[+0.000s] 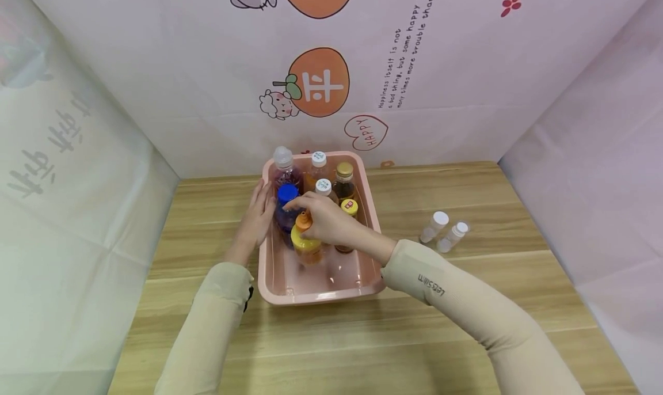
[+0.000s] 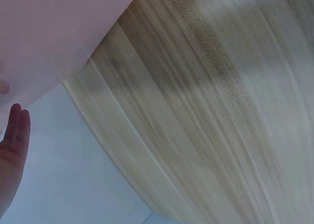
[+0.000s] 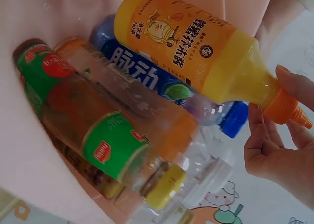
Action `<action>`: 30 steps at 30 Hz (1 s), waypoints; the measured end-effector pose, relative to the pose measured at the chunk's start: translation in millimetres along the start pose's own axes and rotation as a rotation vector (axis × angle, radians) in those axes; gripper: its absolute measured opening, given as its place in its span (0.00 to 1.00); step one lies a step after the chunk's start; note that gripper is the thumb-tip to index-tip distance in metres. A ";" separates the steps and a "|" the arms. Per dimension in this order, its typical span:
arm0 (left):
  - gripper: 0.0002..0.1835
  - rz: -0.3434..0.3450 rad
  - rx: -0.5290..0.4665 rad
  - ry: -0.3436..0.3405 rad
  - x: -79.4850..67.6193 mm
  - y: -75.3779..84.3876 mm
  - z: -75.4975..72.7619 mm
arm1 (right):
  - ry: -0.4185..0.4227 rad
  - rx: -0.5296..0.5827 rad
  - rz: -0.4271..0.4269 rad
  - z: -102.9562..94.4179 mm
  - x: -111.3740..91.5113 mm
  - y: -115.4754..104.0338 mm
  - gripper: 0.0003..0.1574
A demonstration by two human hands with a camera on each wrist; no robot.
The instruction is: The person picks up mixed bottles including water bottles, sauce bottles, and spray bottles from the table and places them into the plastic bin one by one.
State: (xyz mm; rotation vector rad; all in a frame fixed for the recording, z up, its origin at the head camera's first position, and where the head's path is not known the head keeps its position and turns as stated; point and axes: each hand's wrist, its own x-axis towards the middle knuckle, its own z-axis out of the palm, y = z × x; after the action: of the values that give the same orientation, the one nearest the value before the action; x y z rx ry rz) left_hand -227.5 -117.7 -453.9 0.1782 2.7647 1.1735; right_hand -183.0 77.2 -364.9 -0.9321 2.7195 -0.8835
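My right hand (image 1: pixel 327 219) pinches a yellow squeeze bottle (image 3: pixel 191 52) by its orange nozzle cap, inside a pink plastic basin (image 1: pixel 321 297). In the right wrist view the bottle tilts over the others, its label facing the camera. My left hand (image 1: pixel 257 217) lies along the basin's left rim with fingers extended; the left wrist view catches only some of its fingers (image 2: pixel 19 128). Beside the squeeze bottle stands a blue-capped drink bottle (image 3: pixel 142 77). A yellow-capped bottle with a green label (image 3: pixel 108 140) is on the other side.
Toward the back of the basin stand a clear-capped bottle (image 1: pixel 287 176), white-capped bottles (image 1: pixel 319 160) and a gold-capped bottle (image 1: pixel 344 182). Two small white-capped vials (image 1: pixel 434 228) are on the wooden table (image 1: pixel 331 349) to the right. A printed cloth (image 1: pixel 217 95) surrounds the table's back and sides.
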 end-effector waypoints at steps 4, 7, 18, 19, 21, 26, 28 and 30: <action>0.30 -0.002 -0.005 -0.002 0.1 -0.7 0.4 | -0.031 0.018 0.004 4.5 4.4 3.9 0.32; 0.29 0.007 -0.020 0.005 0.9 -2.3 1.2 | -0.062 0.016 0.007 8.9 8.0 6.1 0.32; 0.31 0.041 -0.054 0.031 -2.4 -2.5 1.3 | -0.142 -0.016 0.055 21.3 20.3 5.7 0.32; 0.31 0.038 -0.053 0.030 -2.4 -2.1 1.6 | -0.147 -0.020 0.058 22.1 21.0 5.6 0.31; 0.30 0.031 -0.053 0.019 -0.7 -3.6 2.3 | -0.163 -0.026 0.070 23.7 22.6 5.5 0.32; 0.29 0.036 -0.050 0.026 0.4 -4.3 2.7 | -0.205 -0.064 0.087 28.7 27.4 5.3 0.33; 0.29 0.039 -0.050 0.029 0.0 -3.8 2.5 | -0.210 -0.083 0.081 30.7 29.2 4.9 0.33; 0.29 0.039 -0.058 0.030 -0.3 -4.0 2.4 | -0.212 -0.087 0.080 32.5 30.6 4.3 0.33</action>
State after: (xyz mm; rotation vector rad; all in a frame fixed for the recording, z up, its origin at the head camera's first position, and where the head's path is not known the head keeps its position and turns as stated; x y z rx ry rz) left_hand -227.0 -118.8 -458.4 0.2117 2.7606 1.2751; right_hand -199.9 45.8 -392.1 -0.8708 2.6103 -0.6180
